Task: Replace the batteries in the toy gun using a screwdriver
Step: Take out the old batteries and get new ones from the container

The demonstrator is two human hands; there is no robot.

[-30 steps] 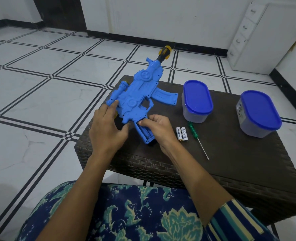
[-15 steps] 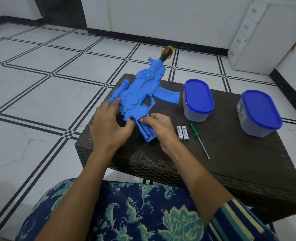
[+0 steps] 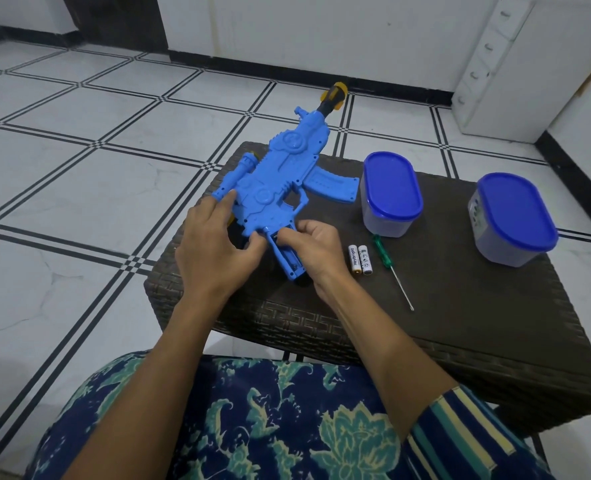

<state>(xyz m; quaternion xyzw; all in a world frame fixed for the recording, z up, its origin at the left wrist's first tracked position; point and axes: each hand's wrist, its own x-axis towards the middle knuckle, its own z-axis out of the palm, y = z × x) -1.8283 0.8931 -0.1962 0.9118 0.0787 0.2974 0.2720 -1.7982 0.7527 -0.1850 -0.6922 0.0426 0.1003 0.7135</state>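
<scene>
Head view: you look down on a dark woven worktop (image 3: 460,306) with everything for the job in reach.
Toy gun: the blue toy gun (image 3: 280,178) lies flat on the worktop's left part, long axis running from the near-left up to the orange muzzle at the far right; its grip (image 3: 287,258) slants down toward you.
Left hand: your left hand (image 3: 214,251) rests on the rear of the body, fingers spread and pressing rather than wrapped — it steadies the gun, it is not closed round anything.
Right hand: your right hand (image 3: 311,247) is curled at the top of the grip, fingertips pinching there; whether a cover is between them you cannot tell from here.
Batteries: two AA batteries (image 3: 360,259) lie side by side, touching, just to the right of your right hand.
Screwdriver: the green-handled screwdriver (image 3: 391,270) lies just beyond the batteries, handle away from you, tip toward you — its axis roughly parallel to the grip.
Nearer hand: the right, by a clear margin; the left would have to cross the gun.
Next move, as judged: a short reach rightward for whichever you need.
Containers: two blue-lidded tubs (image 3: 391,192) stand farther right, well clear of that reach.
</scene>
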